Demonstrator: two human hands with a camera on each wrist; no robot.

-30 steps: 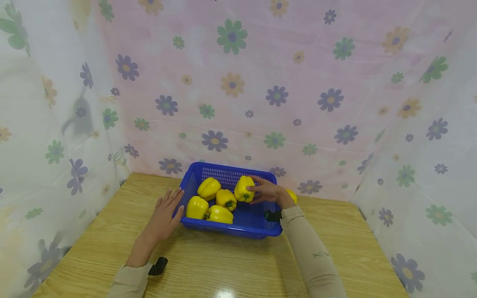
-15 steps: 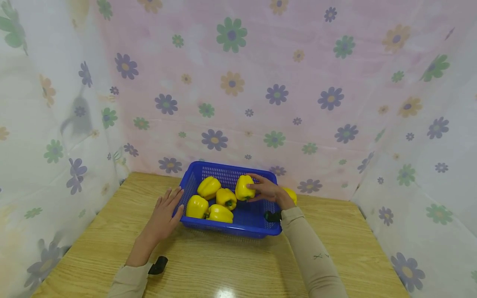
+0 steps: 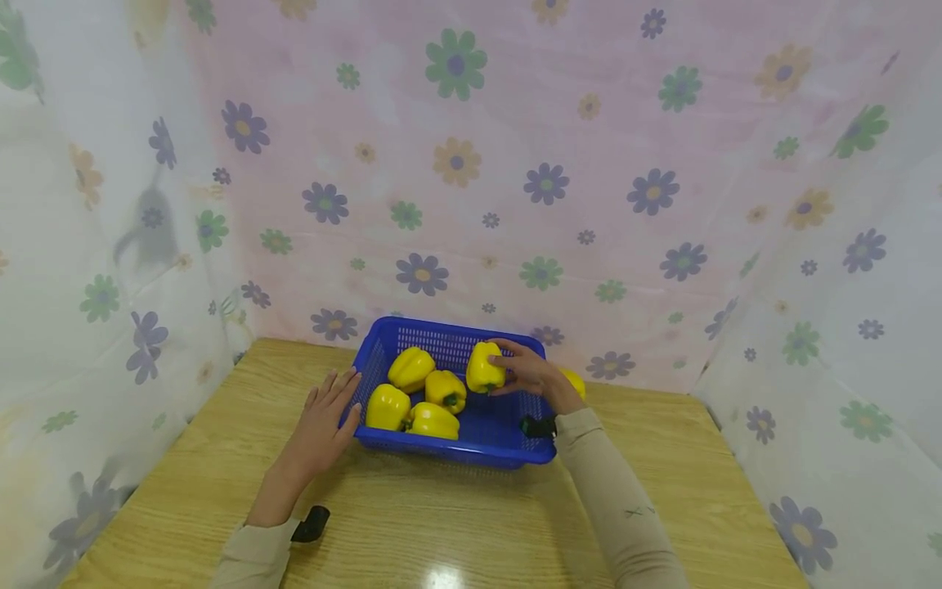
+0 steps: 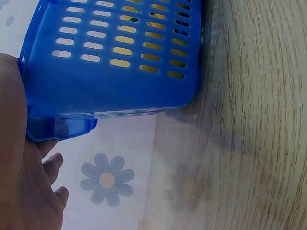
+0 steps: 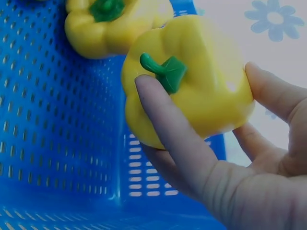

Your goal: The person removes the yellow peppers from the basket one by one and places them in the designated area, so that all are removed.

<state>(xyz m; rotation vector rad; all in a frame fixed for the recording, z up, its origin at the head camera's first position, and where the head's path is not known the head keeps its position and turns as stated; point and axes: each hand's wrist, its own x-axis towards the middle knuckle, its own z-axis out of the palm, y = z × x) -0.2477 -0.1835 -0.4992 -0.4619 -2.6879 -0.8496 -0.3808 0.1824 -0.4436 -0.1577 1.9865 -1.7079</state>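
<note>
My right hand (image 3: 526, 368) grips a yellow bell pepper (image 3: 484, 368) inside the right half of the blue basket (image 3: 471, 448). The right wrist view shows the pepper's green stem (image 5: 170, 74) facing the camera, with fingertips (image 5: 153, 91) and thumb spread around its sides. At the basket's left end, my left hand (image 3: 324, 425) rests on the rim, fingers mostly straight. In the left wrist view that hand (image 4: 24, 163) lies along the basket's rim (image 4: 60, 128). Several other yellow bell peppers, including one in the middle (image 3: 446, 391), lie in the basket's left half.
Another yellow pepper (image 3: 572, 383) sits outside the basket's right end, partly hidden by my right wrist. The wooden table (image 3: 412, 523) runs back to a flower-printed cloth (image 3: 500, 262), with more cloth on both sides.
The held pepper has shifted slightly right within the basket and tilted, its stem now pointing further down. My left hand has stayed on the rim.
</note>
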